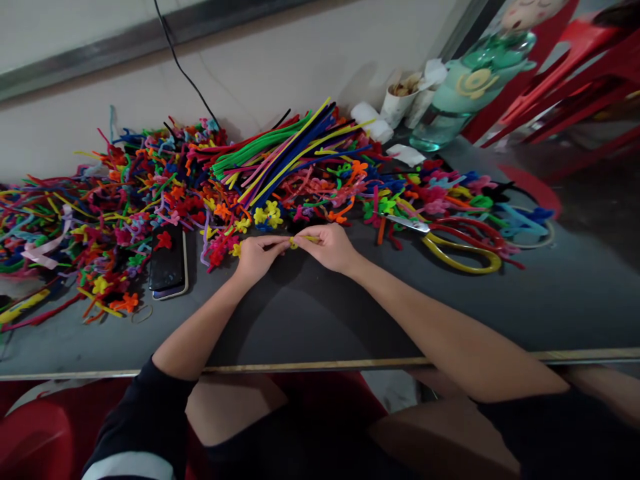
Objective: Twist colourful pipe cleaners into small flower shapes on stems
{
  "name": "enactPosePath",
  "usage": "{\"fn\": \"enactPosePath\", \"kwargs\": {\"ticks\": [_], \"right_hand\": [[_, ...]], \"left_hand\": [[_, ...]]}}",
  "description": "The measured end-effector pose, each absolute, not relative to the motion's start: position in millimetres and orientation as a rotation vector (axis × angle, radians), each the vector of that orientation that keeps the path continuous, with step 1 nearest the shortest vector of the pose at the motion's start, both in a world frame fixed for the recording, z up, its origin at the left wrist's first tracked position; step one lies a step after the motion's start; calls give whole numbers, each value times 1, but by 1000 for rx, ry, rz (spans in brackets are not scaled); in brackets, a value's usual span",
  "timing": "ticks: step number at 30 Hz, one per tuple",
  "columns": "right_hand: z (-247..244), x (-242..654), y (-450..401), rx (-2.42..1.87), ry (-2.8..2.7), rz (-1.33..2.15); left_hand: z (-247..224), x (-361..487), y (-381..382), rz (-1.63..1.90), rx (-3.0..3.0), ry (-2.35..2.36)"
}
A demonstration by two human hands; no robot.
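Our left hand [260, 257] and right hand [330, 245] both pinched yellow fuzzy stem [293, 244] at clock centre. Short, even bends close to fingertips seemed best for us. Yellow flowers [269, 214] lay at 11 o'clock, scissors [427, 228] at 3.

No readable text, brand or number, a round yellow motif [477, 83] on the green bottle [440, 119], beyond and right of the fingers [309, 245]

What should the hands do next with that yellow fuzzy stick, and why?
Maybe bend the yellow pipe cleaner a bit more: the left hand and right hand both pinch it, it looks curled between them, and a straighter end sticks out at the right hand.
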State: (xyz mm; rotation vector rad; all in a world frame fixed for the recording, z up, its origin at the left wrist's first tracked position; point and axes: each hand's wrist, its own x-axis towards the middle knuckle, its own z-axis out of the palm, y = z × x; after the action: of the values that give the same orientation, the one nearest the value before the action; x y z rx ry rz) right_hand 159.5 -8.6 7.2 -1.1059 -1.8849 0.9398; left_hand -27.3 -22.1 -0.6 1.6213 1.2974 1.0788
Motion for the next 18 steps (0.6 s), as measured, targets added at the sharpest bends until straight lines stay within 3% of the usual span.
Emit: {"fn": "enactPosePath", "kwargs": {"ticks": [7,18], "right_hand": [[3,154,-11,-1098,-1884,790],[4,152,-13,-1094,-1875,914]], "left_hand": [[0,-20,-30,1131,1654,1312],[-8,-15,-29,1131,1536,1250]]}}
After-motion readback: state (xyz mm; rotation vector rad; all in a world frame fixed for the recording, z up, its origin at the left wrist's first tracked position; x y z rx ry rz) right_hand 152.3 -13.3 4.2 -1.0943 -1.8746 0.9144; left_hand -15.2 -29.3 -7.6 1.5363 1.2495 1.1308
